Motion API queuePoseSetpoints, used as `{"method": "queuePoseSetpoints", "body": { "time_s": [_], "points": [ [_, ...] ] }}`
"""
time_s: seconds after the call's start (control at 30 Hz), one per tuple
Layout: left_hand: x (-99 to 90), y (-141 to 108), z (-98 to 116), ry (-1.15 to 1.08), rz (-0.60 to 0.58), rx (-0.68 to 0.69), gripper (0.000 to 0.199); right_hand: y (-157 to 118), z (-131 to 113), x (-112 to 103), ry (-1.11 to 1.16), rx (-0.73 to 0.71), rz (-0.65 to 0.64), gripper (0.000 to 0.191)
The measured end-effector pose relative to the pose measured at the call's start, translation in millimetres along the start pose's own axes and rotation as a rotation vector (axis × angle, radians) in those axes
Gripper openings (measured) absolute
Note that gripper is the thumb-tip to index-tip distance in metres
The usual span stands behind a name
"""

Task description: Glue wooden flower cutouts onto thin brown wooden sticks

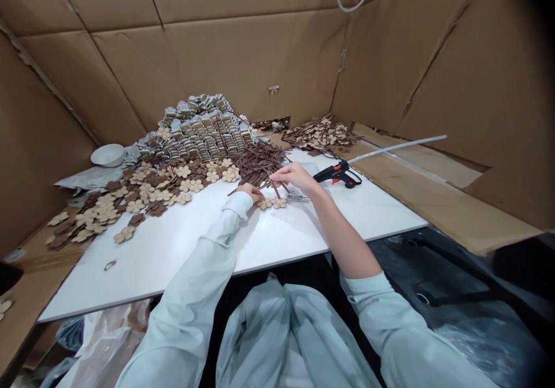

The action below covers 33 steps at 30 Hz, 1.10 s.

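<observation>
My right hand (293, 177) is over the front of a heap of thin brown strips (259, 159), its thumb and finger pinched on a brown strip (276, 190). To its left, my left hand (250, 192) rests low at the table with fingers bent together; whatever is between them is hidden. Its fingertips are beside a pale flower cutout (264, 203), and a second pale flower cutout (279, 203) lies just right of that one. A black glue gun (338, 173) with a red trigger lies right of my right hand, a long clear glue stick (399, 148) sticking out of its back.
Brown and pale flower pieces (104, 211) spread over the left of the white table (173, 237). Stacked small packets (203, 130) stand behind them, near a white bowl (108, 155). Another pile (323, 133) lies at back right. Cardboard walls (225, 58) enclose the table.
</observation>
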State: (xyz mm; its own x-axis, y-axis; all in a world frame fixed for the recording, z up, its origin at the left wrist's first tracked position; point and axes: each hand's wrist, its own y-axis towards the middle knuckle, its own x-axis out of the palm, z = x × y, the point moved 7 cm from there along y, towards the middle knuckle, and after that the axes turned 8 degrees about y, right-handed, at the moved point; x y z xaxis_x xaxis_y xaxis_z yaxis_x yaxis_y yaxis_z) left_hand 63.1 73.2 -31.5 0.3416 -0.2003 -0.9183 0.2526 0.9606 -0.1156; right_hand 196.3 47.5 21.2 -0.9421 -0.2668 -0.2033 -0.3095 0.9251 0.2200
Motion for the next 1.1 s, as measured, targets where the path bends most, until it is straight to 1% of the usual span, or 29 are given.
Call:
{"method": "queuePoseSetpoints", "body": {
  "time_s": [0.13,0.23,0.37,0.43,0.5,0.6,0.67,0.73,0.8,0.9,0.97,1.1],
  "points": [
    [-1.3,-1,-3,-0.035,-0.011,-0.040,0.022,0,2,0,-0.004,0.018,-0.019,0.029],
    [-1.6,-3,-5,-0.017,-0.010,-0.083,0.020,1,5,0,-0.003,0.019,-0.028,0.029],
    [1.0,-2,-7,-0.063,-0.023,-0.111,0.018,4,12,-2,-0.021,0.026,-0.002,0.029],
    [1.5,-1,-9,-0.156,-0.038,-0.102,0.017,5,14,-2,-0.033,0.026,0.000,0.029],
    [-1.7,1,-9,-0.304,-0.035,-0.064,0.017,5,15,0,-0.027,0.024,-0.031,0.029],
    [-13.7,2,-9,-0.558,0.029,-0.026,0.019,3,16,8,0.009,0.055,-0.139,0.029],
    [-19.9,1,-10,-0.732,0.059,-0.045,0.020,1,16,14,0.018,0.074,-0.209,0.028],
    [-20.6,-1,-9,-0.908,0.031,-0.072,0.020,0,14,17,0.016,0.068,-0.239,0.028],
    [-18.3,-3,-5,-1.040,-0.029,-0.092,0.021,-1,13,18,0.009,0.051,-0.242,0.027],
    [-13.8,-8,1,-1.128,-0.114,-0.106,0.023,0,13,19,-0.005,0.027,-0.247,0.027],
    [-12.3,-10,5,-1.163,-0.136,-0.094,0.023,2,14,19,-0.014,0.012,-0.260,0.028],
    [-15.5,-12,8,-1.211,-0.066,-0.042,0.020,4,19,18,-0.022,0.022,-0.256,0.029]
  ]
}}
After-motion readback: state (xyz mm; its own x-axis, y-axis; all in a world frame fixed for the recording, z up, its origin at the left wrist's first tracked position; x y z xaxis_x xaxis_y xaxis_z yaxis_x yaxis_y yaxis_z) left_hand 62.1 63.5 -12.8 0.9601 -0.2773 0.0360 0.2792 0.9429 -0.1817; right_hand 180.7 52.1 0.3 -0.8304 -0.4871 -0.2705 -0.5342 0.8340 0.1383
